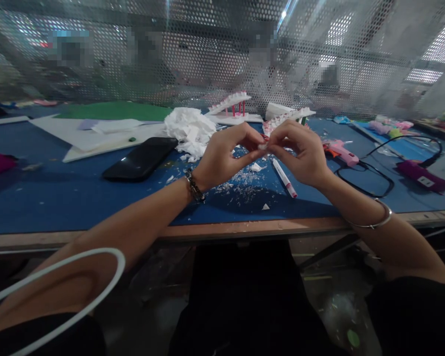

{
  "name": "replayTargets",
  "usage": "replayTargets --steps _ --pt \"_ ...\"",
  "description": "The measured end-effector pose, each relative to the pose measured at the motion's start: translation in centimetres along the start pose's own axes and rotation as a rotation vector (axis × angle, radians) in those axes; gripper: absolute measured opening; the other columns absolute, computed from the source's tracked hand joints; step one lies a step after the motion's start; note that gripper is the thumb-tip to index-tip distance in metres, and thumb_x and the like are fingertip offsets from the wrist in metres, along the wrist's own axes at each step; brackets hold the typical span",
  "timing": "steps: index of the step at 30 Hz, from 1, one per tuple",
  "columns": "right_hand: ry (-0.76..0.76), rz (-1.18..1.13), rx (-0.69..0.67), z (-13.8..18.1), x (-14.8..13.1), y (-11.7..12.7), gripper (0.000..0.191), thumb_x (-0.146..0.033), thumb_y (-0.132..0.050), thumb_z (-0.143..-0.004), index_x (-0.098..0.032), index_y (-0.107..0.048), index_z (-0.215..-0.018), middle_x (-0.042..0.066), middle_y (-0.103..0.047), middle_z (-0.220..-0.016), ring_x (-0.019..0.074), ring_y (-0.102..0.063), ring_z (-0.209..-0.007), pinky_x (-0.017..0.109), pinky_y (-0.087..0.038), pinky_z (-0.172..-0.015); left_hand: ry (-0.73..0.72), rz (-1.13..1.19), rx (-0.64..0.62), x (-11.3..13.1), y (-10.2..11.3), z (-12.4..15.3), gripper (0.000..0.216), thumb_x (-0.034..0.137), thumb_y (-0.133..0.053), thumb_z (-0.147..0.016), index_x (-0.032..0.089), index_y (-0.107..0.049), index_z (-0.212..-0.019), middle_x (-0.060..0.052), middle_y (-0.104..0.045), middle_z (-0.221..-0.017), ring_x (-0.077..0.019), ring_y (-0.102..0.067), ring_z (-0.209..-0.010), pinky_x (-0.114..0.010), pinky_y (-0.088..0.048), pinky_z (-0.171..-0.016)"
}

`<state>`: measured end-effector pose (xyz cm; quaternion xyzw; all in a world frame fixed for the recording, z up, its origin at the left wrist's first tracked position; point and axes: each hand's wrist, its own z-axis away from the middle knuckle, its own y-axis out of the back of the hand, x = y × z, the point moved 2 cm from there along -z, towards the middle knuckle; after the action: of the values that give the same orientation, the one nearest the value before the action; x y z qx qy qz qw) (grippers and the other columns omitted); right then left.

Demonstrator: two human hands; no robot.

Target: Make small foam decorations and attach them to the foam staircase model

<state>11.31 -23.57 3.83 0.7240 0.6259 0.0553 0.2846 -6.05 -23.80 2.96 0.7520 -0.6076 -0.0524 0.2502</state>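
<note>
Head view is showing the left hand (222, 155) and right hand (300, 153) meeting above the table (59, 198), fingertips pinching one small white piece (262, 146) between them, steadying it from both sides.

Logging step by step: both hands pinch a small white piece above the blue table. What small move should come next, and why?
Probably keep shaping the small white piece between the fingertips: the left hand and right hand meet on it over the scraps, with the pen untouched.
</note>
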Motion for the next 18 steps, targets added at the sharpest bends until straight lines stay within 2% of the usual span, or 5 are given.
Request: replayTargets --steps 8,13,18 --pt "-0.163 -0.182 -0.049 0.04 0.55 -0.55 0.027 -0.043 -0.058 -0.084 -0.018 -0.054 -0.077 -0.001 -0.053 -0.074 0.0083 -0.051 -0.069 0.022 -0.043 -0.063 -0.105 -0.075 -0.011 0.67 0.12 -0.08 0.006 0.025 -0.059 -0.086 0.019 -0.059 -0.084 -0.003 -0.068 -0.086 -0.0125 -0.065 -0.075 -0.026 -0.055 -0.067" --pt "-0.155 -0.145 -0.017 -0.01 0.44 -0.44 0.017 -0.031 -0.061 -0.082 -0.017 -0.054 -0.075 -0.002 -0.053 -0.073 0.0066 -0.051 -0.068 0.020 -0.044 -0.062 -0.083 -0.124 -0.013 0.59 0.25 0.07 0.003 0.024 -0.060 -0.086 0.021 -0.060 -0.084 -0.004 -0.070 -0.086 -0.0143 -0.066 -0.079 -0.026 -0.055 -0.067" --pt "-0.147 -0.071 -0.075 -0.14 0.14 -0.14 0.008 -0.021 -0.060 -0.080 -0.017 -0.054 -0.077 -0.002 -0.055 -0.074 0.0075 -0.053 -0.070 0.021 -0.049 -0.063 -0.111 -0.183 -0.044 0.34 0.27 0.24 0.008 0.025 -0.061 -0.084 0.017 -0.061 -0.084 -0.005 -0.070 -0.089 -0.0153 -0.067 -0.084 -0.027 -0.055 -0.071"
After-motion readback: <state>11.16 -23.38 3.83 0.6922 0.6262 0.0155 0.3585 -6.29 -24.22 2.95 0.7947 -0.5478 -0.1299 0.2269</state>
